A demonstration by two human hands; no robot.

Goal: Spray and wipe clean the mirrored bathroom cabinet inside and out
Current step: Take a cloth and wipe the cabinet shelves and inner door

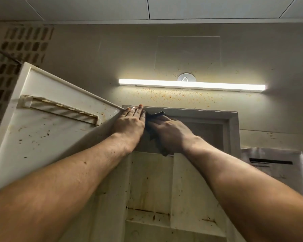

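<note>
A: Cabinet point(233, 130) overhead, door point(56, 130) swung open to the left, inner face toward the camera with a slotted rack point(59, 110) fixed across it. Grime and rust-coloured specks on door, shelves and wall.

B: Hands?

A: Left hand point(129, 123) flat, fingers together, pressed on the cabinet's top-left corner where the door hinges. It grips nothing; reads as a brace. Right hand point(170, 131) closed over a dark cloth point(156, 114), bunched against the upper opening just beside the left hand, the two nearly touching.

B: Where does the uncleaned run lie from the cloth?

A: Top edge of the frame runs long-axis left to right, under the strip light point(191, 84). Cloth sits at its left end, so nearly the whole edge stretches away rightward. Right hand is the nearer one for that sweep.

B: Spray bottle?

A: None in view.

B: Progress?

A: Early, I judge. Lower shelf panels point(150, 180) stained, door spotted.
</note>
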